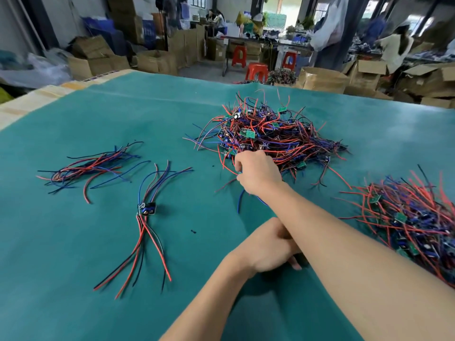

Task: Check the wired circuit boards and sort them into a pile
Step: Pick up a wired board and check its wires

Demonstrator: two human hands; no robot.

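Right hand [256, 172] reaches to the near edge of the central heap [273, 134] of wired circuit boards, fingers curled down among the red and blue leads; it appears to pinch a blue wire [240, 200] that trails toward the person, though the fingertips themselves are buried and I cannot swear to the grip; left hand [268, 247] rests on the green desk [73, 254] nearer than the heap, tucked under the right forearm, fingers loosely curled, nothing visibly in it.

Landmark: the central heap. Left of it and nearer, a small bundle of boards [147, 209] lies with leads fanned both ways; farther left, a loose bundle of wires [86, 168]; right of it and nearer, a second large pile [406, 217] runs off the frame edge.

Step in hand, as I judge it: drawing one board out of the heap to check. To do it well, take one lead close to its board rather than by the tip; lift slowly so neighbours slide off instead of dragging along; steady the heap with the free hand if it starts to travel; turn the board up to see solder joints and both wire ends before setting it down.

Hard to make out: which side pile is checked stock and which is rejects; whether the far-left bundle holds any boards at all; the board on the wire being pulled; the second pile's full extent.
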